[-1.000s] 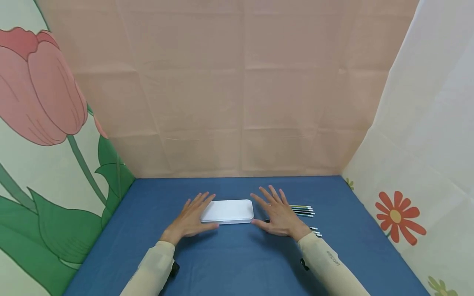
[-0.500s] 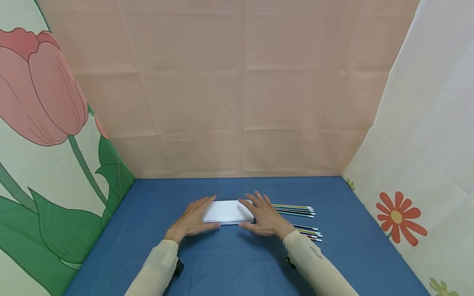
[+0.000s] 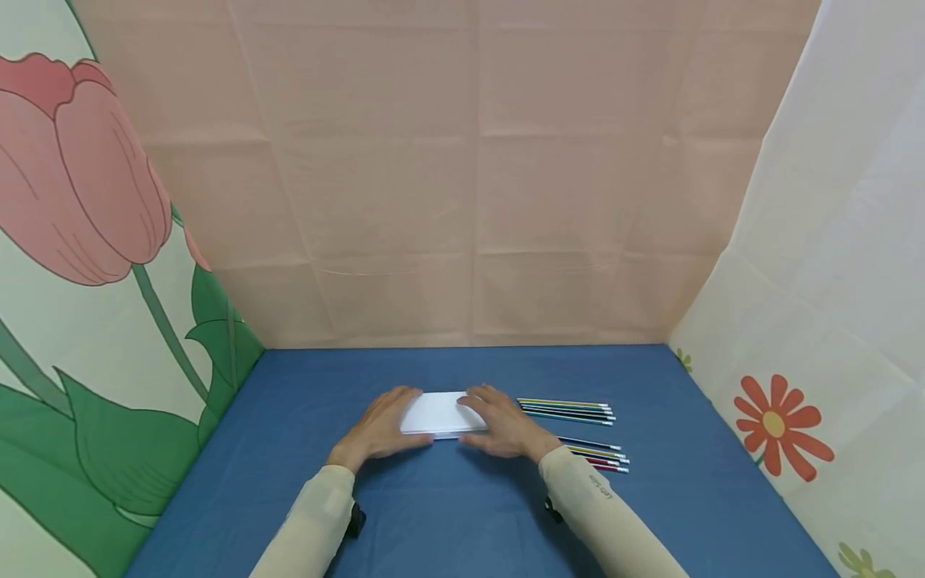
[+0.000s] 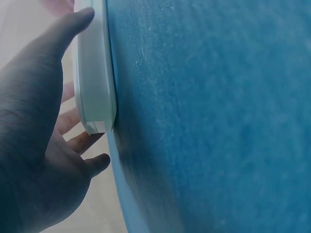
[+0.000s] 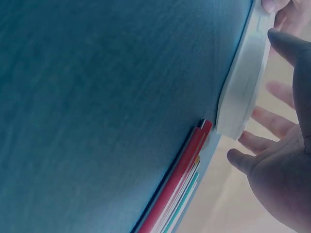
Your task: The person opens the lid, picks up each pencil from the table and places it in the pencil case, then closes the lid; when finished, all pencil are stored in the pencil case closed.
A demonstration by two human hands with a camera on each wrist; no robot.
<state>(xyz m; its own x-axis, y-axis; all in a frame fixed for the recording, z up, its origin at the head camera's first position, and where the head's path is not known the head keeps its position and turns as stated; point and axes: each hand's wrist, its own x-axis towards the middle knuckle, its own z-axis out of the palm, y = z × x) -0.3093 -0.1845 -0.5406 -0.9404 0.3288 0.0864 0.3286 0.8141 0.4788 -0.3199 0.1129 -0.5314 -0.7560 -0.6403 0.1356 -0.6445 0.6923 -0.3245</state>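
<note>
1. A flat white box (image 3: 442, 413) with rounded corners lies on the blue tabletop (image 3: 441, 514), its long sides running left to right, between the two hands.
2. The left hand (image 3: 381, 423) is at the box's left end. Its thumb is by the near long side and its other fingers reach toward the far side.
3. The left wrist view shows that thumb and the fingers wide apart, with the box's end between them; whether they press on it, I cannot tell.
4. The right hand (image 3: 506, 425) is at the box's right end and covers part of its top from the head view. Its thumb is also on the near side.
5. In the right wrist view its fingers are spread wide around the box's end, the little finger apart from it; firm contact cannot be made out.
6. To the right of the box lie two groups of pencils. The far group (image 3: 567, 412) includes yellow, dark and teal ones, their pale ends pointing right.
7. The near group (image 3: 596, 453) includes dark, yellow and red pencils; the right wrist and sleeve (image 3: 607, 514) hide their left parts.
8. A small black object (image 3: 356, 520) shows beneath the left wrist, another (image 3: 553, 510) beneath the right.
9. A creased beige cloth (image 3: 462, 177) hangs behind the tabletop.
</note>
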